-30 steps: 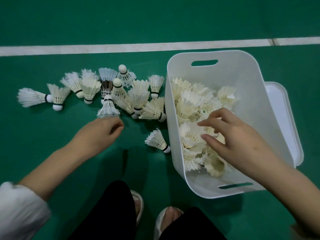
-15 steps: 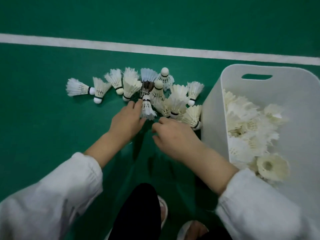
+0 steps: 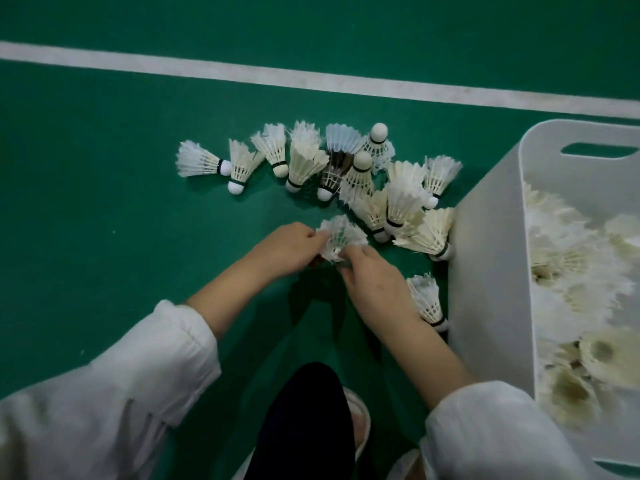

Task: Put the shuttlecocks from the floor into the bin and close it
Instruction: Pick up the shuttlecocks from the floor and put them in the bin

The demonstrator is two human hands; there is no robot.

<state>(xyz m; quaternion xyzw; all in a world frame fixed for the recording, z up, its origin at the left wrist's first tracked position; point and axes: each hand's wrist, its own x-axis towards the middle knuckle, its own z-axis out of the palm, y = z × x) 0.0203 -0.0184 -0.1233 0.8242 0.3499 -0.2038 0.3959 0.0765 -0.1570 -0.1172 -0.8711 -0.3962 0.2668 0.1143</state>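
White long sleeves (image 3: 104,393) end at mid-forearm. The trousers (image 3: 304,420) are black. The footwear (image 3: 362,424) looks like a pale slipper, though blurred.

Right hand (image 3: 374,282): out of the bin (image 3: 485,271), now at frame centre, meeting the left hand (image 3: 291,247).
Shuttlecock (image 3: 341,237): drawn clear of the pile (image 3: 363,181), now pinched between both hands.

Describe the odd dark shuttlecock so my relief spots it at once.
From the white bin on the right, look left to the heap of shuttlecocks on the green floor. In the heap's far middle lies the dark shuttlecock, cork toward the person, next to a pale fanned one; it alone has brown-black feathers.
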